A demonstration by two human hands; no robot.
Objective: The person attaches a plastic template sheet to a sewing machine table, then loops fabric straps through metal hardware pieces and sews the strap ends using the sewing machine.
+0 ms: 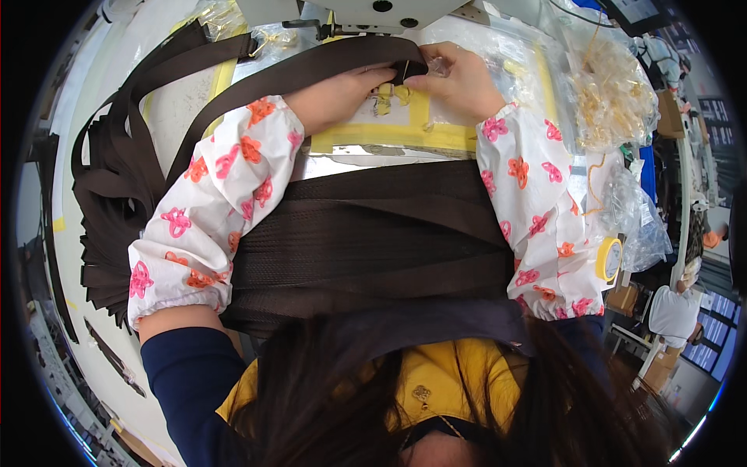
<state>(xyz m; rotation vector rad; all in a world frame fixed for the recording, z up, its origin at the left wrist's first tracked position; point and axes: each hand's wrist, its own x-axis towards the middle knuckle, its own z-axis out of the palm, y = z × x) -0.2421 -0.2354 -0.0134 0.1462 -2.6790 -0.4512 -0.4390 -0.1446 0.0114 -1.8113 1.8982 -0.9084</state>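
A long dark brown webbing strap (311, 68) runs from the left across to both hands, beneath the front of a sewing machine (358, 11). Its end is folded over at the right. My right hand (464, 84) pinches this folded end between thumb and fingers. From below, my left hand (331, 103) grips the strap just left of the fold, its fingertips partly under the webbing. A thin pale line shows at the fold, too small to name. Just below the fold lie small shiny bits (383, 100) on yellow tape (447, 138). Flowered sleeve covers reach over both forearms.
A stack of dark brown straps (373, 233) lies between my forearms. More looped straps (117, 187) are heaped at the left. Clear plastic bags (615, 101) crowd the right side, with a yellow tape roll (608, 259) by my right sleeve. Other people are farther right.
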